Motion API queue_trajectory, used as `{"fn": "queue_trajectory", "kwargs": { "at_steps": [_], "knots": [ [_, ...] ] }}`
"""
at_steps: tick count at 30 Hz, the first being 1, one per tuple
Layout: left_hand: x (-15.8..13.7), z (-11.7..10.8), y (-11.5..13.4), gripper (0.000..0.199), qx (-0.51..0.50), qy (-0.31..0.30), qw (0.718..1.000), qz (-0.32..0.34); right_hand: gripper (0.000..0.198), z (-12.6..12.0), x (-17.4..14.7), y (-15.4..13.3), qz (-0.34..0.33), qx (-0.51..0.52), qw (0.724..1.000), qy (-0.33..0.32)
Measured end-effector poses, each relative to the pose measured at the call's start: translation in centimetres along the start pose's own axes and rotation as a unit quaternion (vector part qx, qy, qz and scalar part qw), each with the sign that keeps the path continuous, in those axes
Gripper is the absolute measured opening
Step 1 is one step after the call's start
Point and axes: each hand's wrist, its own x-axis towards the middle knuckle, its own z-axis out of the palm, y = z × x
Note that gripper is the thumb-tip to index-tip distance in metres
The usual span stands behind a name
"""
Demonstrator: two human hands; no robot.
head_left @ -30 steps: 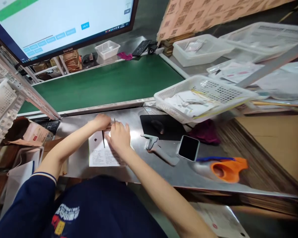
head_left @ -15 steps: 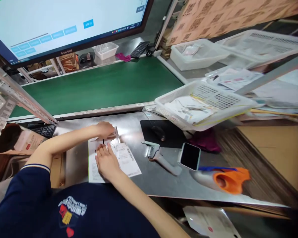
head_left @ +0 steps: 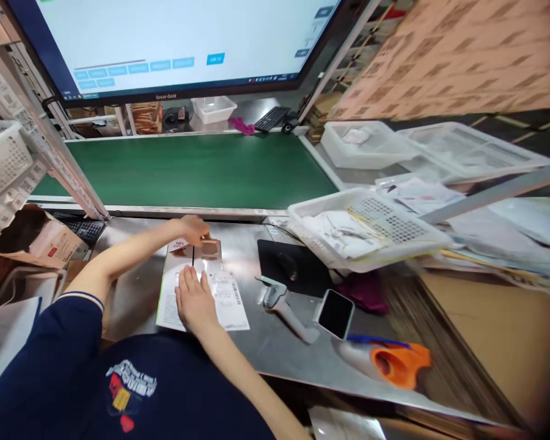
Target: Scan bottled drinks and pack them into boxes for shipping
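My left hand (head_left: 194,231) is at the far end of a white printed sheet (head_left: 168,305), fingers curled on a small glossy flat piece (head_left: 211,249); its exact kind is unclear. The sheet lies on the metal bench with a red-lettered patch at its top and a dark line beside it. My right hand (head_left: 195,300) lies flat on the papers, its fingers stretched out. Just right of it, a white label sheet (head_left: 229,302) with a barcode and small print overlaps the printed sheet.
Right of the papers lie a handheld scanner (head_left: 286,308), a black mouse pad (head_left: 297,266) with a mouse, a dark-screened device (head_left: 335,315) and an orange-handled tool (head_left: 401,365). A white basket (head_left: 330,244) holds papers. Behind run a green conveyor belt (head_left: 201,168) and a monitor (head_left: 178,49).
The camera view has shifted, so the bench sits differently in the picture. My left hand has tilted the glossy piece, which now shows brownish. My right hand stays flat on the papers.
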Motion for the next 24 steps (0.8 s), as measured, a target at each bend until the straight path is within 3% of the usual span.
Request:
{"fn": "queue_trajectory", "kwargs": {
  "at_steps": [4, 7, 9, 12, 17, 21, 24],
  "knots": [
    [-3.5, 8.6, -0.3, 0.058, -0.029, 0.230, 0.973, 0.008, 0.056, 0.7, -0.9, 0.1, 0.013, 0.018, 0.999, 0.038],
    [-5.2, 14.5, -2.7, 0.047, -0.066, 0.367, 0.928, 0.008, 0.056, 1.2, -0.9, 0.4, -0.007, 0.018, 0.999, 0.049],
    [-5.3, 16.6, -4.5, 0.038, -0.081, 0.409, 0.908, 0.052, 0.054, 1.4, -0.8, 0.6, -0.016, 0.018, 0.998, 0.059],
    [-4.1, 16.9, -6.5, 0.034, -0.150, 0.398, 0.902, 0.079, 0.053, 1.6, -0.7, 0.7, -0.022, 0.016, 0.997, 0.077],
    [0.9, 13.5, -9.5, 0.045, -0.293, 0.381, 0.872, -0.092, 0.052, 1.6, -1.0, 0.9, -0.034, 0.018, 0.994, 0.098],
    [5.1, 11.5, -11.7, 0.049, -0.347, 0.299, 0.881, -0.119, 0.051, 1.4, -1.1, 1.1, -0.035, 0.040, 0.992, 0.112],
    [5.7, 11.5, -11.9, 0.047, -0.362, 0.245, 0.888, -0.143, 0.047, 0.8, -0.9, 1.0, -0.026, 0.046, 0.988, 0.144]
  ]
}}
